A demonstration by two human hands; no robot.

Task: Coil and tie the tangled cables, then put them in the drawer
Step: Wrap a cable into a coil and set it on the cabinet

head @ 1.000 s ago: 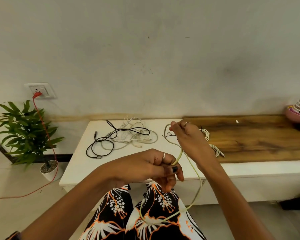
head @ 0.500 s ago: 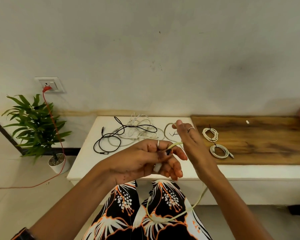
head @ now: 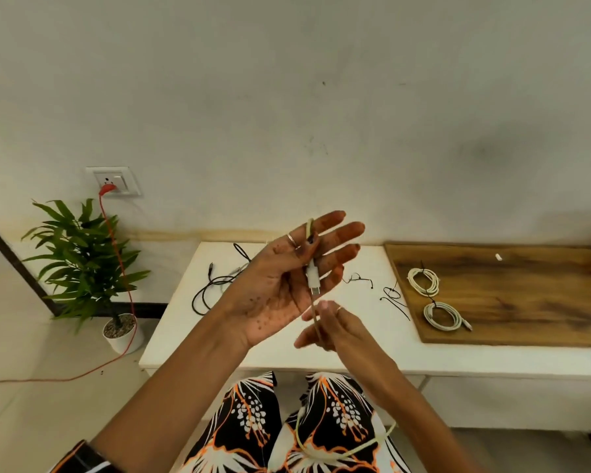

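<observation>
1. So far, two tied white coils (head: 423, 280) lie on the worktop (head: 287, 349).
2. Left hand (head: 287, 278), fingers (head: 342, 230) spread, thumb-pins the pale green cable (head: 312, 278); right hand (head: 331, 327) pinches it below.
3. Tangled cables (head: 215, 285) and the drawer step remain.

A potted plant (head: 82, 264) stands on the floor beside the white table (head: 321, 356). A red cord (head: 116, 250) hangs from the wall socket (head: 115, 180) above it. A wooden board (head: 526, 302) lies on the table.

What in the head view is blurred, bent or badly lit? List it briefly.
Head view: the right hand is smeared by motion, the left hand and its cable plug fairly sharp; wide-angle bending curves the white table edge; lighting is soft and even, with no glare.
</observation>
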